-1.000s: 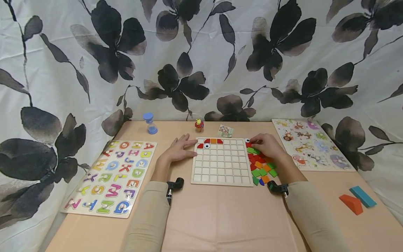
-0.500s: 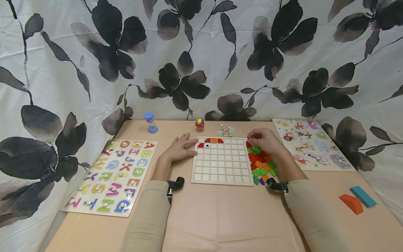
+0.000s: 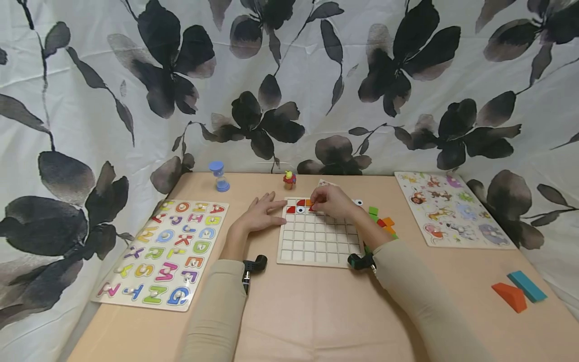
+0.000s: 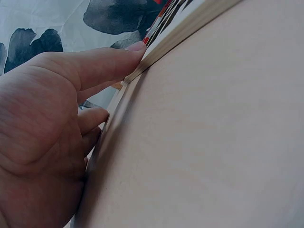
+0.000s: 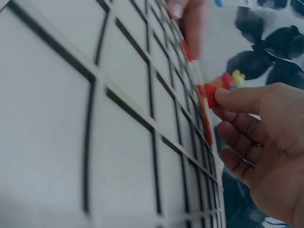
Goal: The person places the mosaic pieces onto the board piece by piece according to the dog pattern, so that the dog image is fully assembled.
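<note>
A white board with a square grid (image 3: 316, 241) lies flat on the table. Along its back rows sit several tiles, among them a red one (image 3: 291, 210) and an eye tile (image 3: 300, 210). My left hand (image 3: 260, 215) rests at the board's left edge, fingers extended; the left wrist view has its thumb (image 4: 114, 64) against the rim. Over the back rows, my right hand (image 3: 336, 202) pinches a small red tile (image 5: 210, 95) between thumb and fingertips. Its forearm partly hides the pile of red, green and orange tiles (image 3: 389, 226) right of the board.
A letter puzzle (image 3: 151, 266) lies left, an animal puzzle (image 3: 452, 211) right. Behind the board stand a blue hourglass (image 3: 220, 177) and a small parrot figure (image 3: 289, 180), with a card (image 3: 325, 182) partly hidden. Orange (image 3: 510, 296) and blue (image 3: 526, 286) blocks lie far right.
My right hand has moved left from the tile pile to over the board's back rows, carrying a red tile. An eye tile shows at the board's back right corner. My left hand stays put.
</note>
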The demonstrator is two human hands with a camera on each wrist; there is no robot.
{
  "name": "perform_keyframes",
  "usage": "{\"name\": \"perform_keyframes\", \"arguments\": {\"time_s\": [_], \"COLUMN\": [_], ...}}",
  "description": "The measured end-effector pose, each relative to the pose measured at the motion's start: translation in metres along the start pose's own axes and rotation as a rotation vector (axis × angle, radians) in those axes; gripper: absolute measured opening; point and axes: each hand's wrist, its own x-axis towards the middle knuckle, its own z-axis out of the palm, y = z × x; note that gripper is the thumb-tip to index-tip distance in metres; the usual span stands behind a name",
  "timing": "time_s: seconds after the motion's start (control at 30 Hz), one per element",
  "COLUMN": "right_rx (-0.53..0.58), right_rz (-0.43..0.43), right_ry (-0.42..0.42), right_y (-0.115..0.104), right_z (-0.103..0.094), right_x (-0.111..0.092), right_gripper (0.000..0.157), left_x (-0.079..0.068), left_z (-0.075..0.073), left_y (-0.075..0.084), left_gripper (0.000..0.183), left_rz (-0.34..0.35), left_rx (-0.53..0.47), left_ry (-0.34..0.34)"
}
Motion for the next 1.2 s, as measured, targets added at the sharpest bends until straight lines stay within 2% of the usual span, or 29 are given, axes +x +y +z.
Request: {"name": "perform_keyframes", "arguments": {"time_s": [0.27, 0.53, 0.73, 0.83, 0.97, 1.2], "right_rx": [-0.034, -0.179, -0.184, -0.163, -0.113, -0.096], "right_rz": [0.014, 0.043, 0.042, 0.046, 0.035, 0.076], "right_ry": [-0.020, -0.026, -0.049, -0.017, 0.086, 0.220], "right_y": [-0.005, -0.007, -0.008, -0.009, -0.007, 0.008], "right_z": [0.010, 0.011, 0.006, -0.001, -0.018, -0.048], "right_x": [0.003, 0.002, -0.003, -0.011, -0.031, -0.065], "right_gripper": [0.006, 0.016, 0.025, 0.030, 0.034, 0.036], "left_x": [-0.001, -0.002, -0.001, -0.001, -0.001, -0.001], "left_z": [0.000, -0.001, 0.000, 0.000, -0.001, 0.001], "left_y": [0.000, 0.000, 0.001, 0.002, 0.002, 0.001], "left_gripper": [0.063, 0.064, 0.064, 0.063, 0.064, 0.065], "left_rz": [0.008, -0.003, 0.006, 0.007, 0.000, 0.006], "left_rx": [0.012, -0.008, -0.003, -0.002, -0.003, -0.013], "left_ry": [0.007, 0.003, 0.005, 0.001, 0.001, 0.003]}}
